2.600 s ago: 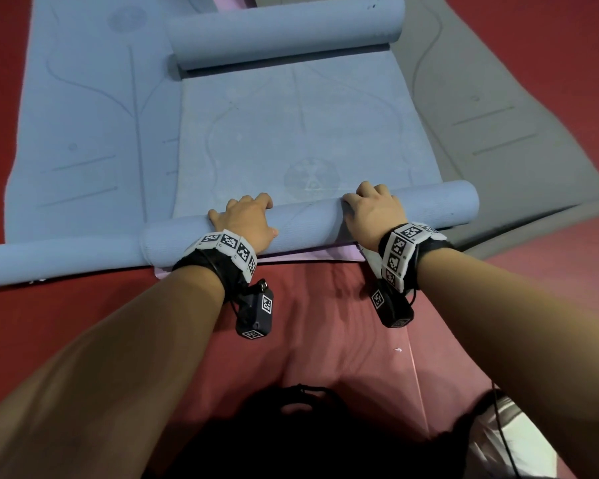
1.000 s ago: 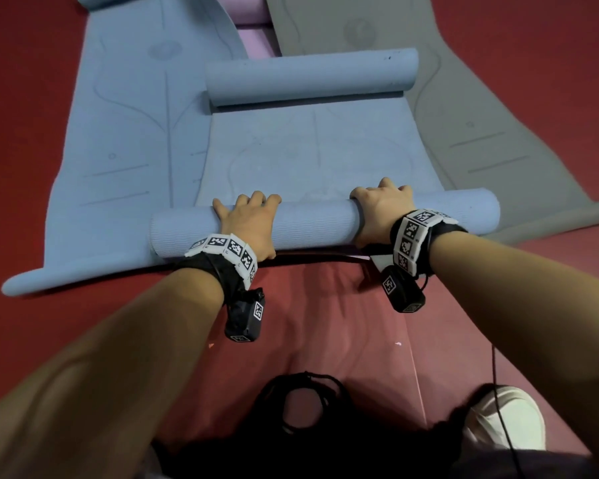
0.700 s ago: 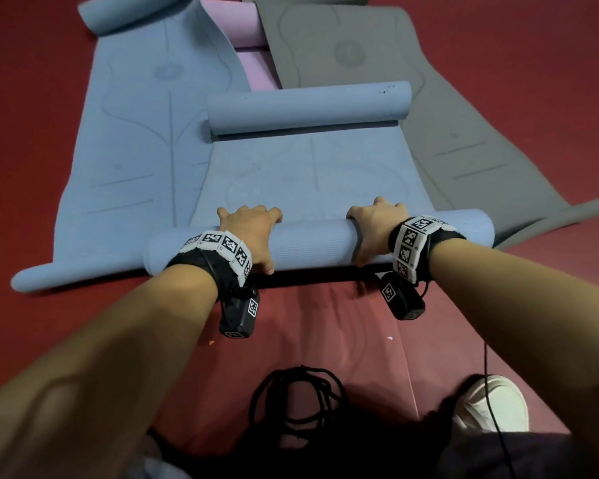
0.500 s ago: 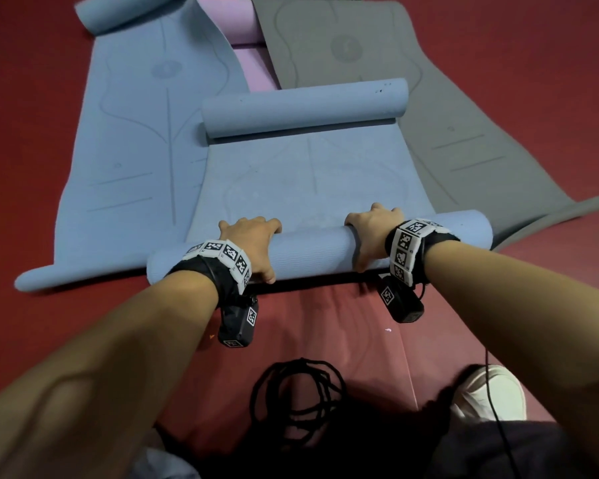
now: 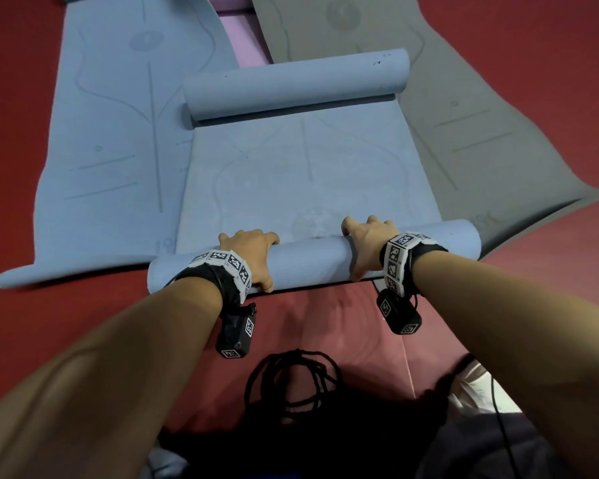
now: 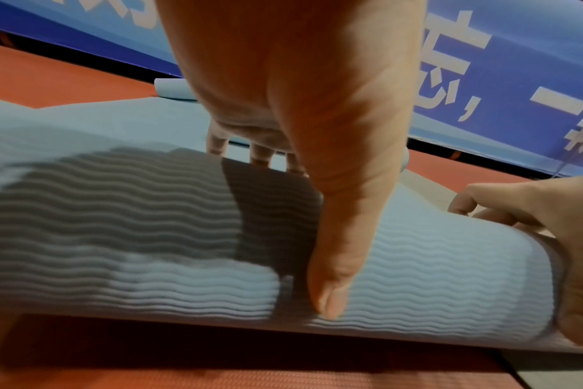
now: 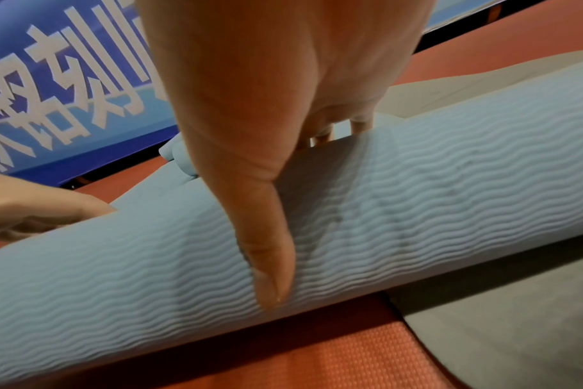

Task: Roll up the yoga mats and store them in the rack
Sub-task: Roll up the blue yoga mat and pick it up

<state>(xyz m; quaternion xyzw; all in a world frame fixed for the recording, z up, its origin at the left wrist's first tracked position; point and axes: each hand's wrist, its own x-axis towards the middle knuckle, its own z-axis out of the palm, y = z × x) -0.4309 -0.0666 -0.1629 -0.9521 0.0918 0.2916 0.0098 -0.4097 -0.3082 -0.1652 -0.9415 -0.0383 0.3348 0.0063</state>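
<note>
A light blue yoga mat (image 5: 308,174) lies on the red floor, curled into a roll at each end. The near roll (image 5: 312,261) has a wavy ribbed outside (image 6: 150,237) (image 7: 433,210). My left hand (image 5: 256,261) grips it left of centre, fingers curled over the top and thumb (image 6: 330,289) down the near side. My right hand (image 5: 362,248) grips it right of centre the same way, thumb (image 7: 270,263) on the ribs. The far roll (image 5: 294,84) lies untouched. No rack is in view.
A second blue mat (image 5: 118,150) lies flat on the left, a grey mat (image 5: 464,115) on the right, with a pink mat (image 5: 242,32) between them at the back. A black cable coil (image 5: 291,382) lies near my feet. A blue banner (image 6: 483,79) stands beyond.
Both hands have stayed on the near roll. It has left the pink edge it lay over 2.6 s ago. A round print now shows on the flat part just ahead of it.
</note>
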